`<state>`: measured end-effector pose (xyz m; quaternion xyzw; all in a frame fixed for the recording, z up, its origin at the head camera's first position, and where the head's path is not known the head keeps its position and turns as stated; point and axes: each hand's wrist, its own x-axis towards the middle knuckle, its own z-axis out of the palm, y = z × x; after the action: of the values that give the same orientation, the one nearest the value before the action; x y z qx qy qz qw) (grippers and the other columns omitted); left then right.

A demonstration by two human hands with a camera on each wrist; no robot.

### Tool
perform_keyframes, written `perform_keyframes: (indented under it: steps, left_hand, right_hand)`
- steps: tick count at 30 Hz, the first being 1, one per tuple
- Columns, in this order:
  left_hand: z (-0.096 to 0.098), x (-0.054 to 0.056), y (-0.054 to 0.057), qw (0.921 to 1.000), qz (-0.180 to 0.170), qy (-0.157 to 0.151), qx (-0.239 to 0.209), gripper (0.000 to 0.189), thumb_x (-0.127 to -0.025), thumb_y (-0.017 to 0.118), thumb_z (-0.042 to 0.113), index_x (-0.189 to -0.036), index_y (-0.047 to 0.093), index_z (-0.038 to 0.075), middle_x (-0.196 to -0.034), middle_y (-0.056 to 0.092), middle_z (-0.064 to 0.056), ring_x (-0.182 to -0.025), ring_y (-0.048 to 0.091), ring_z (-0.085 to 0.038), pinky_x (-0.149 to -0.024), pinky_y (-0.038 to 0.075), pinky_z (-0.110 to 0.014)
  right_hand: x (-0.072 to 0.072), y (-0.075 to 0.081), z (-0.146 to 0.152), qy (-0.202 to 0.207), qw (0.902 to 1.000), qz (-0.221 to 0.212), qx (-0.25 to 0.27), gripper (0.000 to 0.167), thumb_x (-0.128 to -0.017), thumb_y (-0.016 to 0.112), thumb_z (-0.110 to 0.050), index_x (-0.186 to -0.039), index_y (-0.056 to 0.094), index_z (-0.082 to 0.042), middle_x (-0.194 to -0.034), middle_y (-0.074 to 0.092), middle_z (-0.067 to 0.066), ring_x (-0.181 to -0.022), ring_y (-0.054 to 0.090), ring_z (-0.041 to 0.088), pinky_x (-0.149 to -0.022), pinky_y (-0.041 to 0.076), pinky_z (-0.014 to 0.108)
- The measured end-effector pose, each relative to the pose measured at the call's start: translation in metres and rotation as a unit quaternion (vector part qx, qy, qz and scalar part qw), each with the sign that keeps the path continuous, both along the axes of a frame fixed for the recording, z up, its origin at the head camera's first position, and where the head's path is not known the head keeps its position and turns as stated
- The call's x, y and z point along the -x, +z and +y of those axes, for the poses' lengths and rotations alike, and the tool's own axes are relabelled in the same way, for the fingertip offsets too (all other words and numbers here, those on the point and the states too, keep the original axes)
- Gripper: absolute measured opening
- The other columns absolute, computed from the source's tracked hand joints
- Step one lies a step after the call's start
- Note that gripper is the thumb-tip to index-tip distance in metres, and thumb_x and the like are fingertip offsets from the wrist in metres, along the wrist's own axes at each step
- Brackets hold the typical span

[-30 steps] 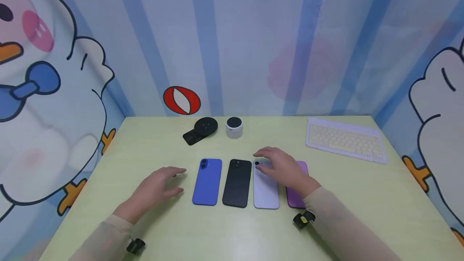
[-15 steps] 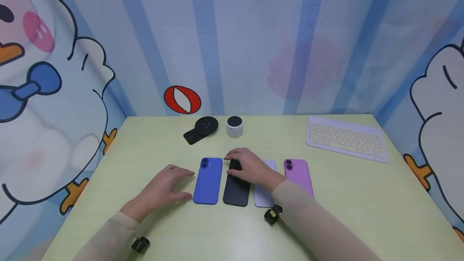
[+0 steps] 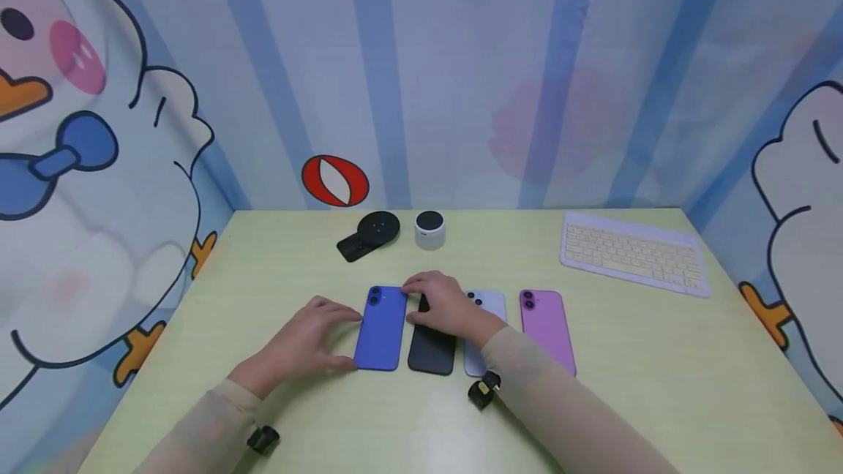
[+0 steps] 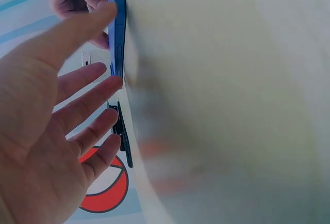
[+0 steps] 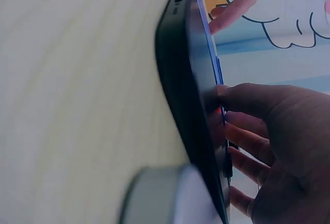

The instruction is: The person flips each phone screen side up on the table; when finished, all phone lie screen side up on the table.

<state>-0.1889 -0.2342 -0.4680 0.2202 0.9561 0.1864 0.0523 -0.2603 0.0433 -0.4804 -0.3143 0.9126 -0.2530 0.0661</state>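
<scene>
A blue phone (image 3: 382, 331) lies back up on the table, its twin cameras at the far end. My left hand (image 3: 303, 339) reaches its left side, fingers near the upper edge and thumb at the lower corner. In the left wrist view the fingers (image 4: 87, 100) are spread and fairly straight. My right hand (image 3: 444, 303) is over the black phone (image 3: 431, 351), covering its upper part, fingertips at the blue phone's top right corner. The right wrist view shows the right thumb (image 5: 247, 98) beside the phones; exact contact is hard to tell.
A lavender phone (image 3: 494, 306), partly under the right wrist, and a pink-purple phone (image 3: 546, 324) continue the row to the right. Behind stand a black charging stand (image 3: 372, 232) and a small white speaker (image 3: 430, 232). A white keyboard (image 3: 632, 254) lies at the back right.
My right hand has moved left from over the lavender phone to over the black one, reaching the blue phone. My left hand has moved right to the blue phone's left edge.
</scene>
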Motion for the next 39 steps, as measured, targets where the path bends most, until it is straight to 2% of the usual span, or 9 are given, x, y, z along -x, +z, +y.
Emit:
perform_keyframes:
  steps: [6,12,18,25,33,39]
  left_hand:
    - [0.005,0.000,-0.002,0.9998,-0.007,-0.007,0.020,0.080,-0.068,0.093,0.052,-0.136,0.068,0.018,-0.143,0.062,0.000,-0.131,0.049,-0.025,-0.109,0.045,-0.050]
    - [0.009,0.001,0.000,0.9992,0.002,0.003,0.039,0.084,-0.067,0.092,0.056,-0.137,0.067,0.018,-0.147,0.060,0.001,-0.132,0.047,-0.025,-0.108,0.046,-0.049]
    - [0.010,0.001,0.002,0.9988,0.011,0.000,0.048,0.084,-0.067,0.091,0.056,-0.138,0.067,0.018,-0.147,0.060,0.002,-0.131,0.048,-0.024,-0.107,0.047,-0.048]
    - [0.009,0.000,0.000,0.9991,0.001,-0.002,0.043,0.084,-0.069,0.090,0.053,-0.141,0.065,0.019,-0.150,0.058,0.001,-0.131,0.047,-0.025,-0.106,0.046,-0.049]
    - [0.007,-0.001,0.001,0.9996,-0.010,-0.003,0.025,0.086,-0.070,0.091,0.049,-0.144,0.061,0.018,-0.151,0.057,0.000,-0.127,0.047,-0.025,-0.104,0.047,-0.049]
    - [0.007,0.000,0.000,0.9999,-0.012,-0.007,0.009,0.087,-0.070,0.091,0.047,-0.146,0.059,0.016,-0.151,0.057,-0.001,-0.125,0.047,-0.024,-0.102,0.046,-0.047]
  right_hand:
    - [-0.005,0.002,-0.005,-0.012,0.9998,-0.016,0.005,0.057,-0.088,0.082,-0.026,-0.139,0.065,-0.007,-0.143,0.063,0.009,-0.138,0.053,0.031,-0.115,0.040,0.053]
    - [-0.005,0.002,-0.008,-0.033,0.9990,-0.028,0.013,0.063,-0.084,0.087,-0.027,-0.140,0.065,-0.010,-0.144,0.063,0.007,-0.140,0.051,0.029,-0.113,0.035,0.060]
    - [-0.006,-0.001,-0.008,-0.042,0.9978,-0.039,0.035,0.067,-0.079,0.091,-0.027,-0.139,0.067,-0.011,-0.142,0.064,0.006,-0.140,0.050,0.031,-0.116,0.035,0.057]
    - [-0.009,-0.001,-0.007,-0.054,0.9954,-0.050,0.061,0.069,-0.076,0.093,-0.026,-0.138,0.067,-0.011,-0.142,0.064,0.007,-0.140,0.050,0.032,-0.119,0.035,0.052]
    - [-0.011,0.000,-0.005,-0.055,0.9911,-0.062,0.104,0.067,-0.076,0.093,-0.024,-0.137,0.068,-0.010,-0.144,0.061,0.009,-0.141,0.049,0.034,-0.119,0.036,0.053]
    - [-0.013,-0.001,-0.002,-0.058,0.9884,-0.054,0.130,0.068,-0.077,0.092,-0.026,-0.138,0.067,-0.012,-0.145,0.060,0.009,-0.140,0.051,0.033,-0.117,0.038,0.052]
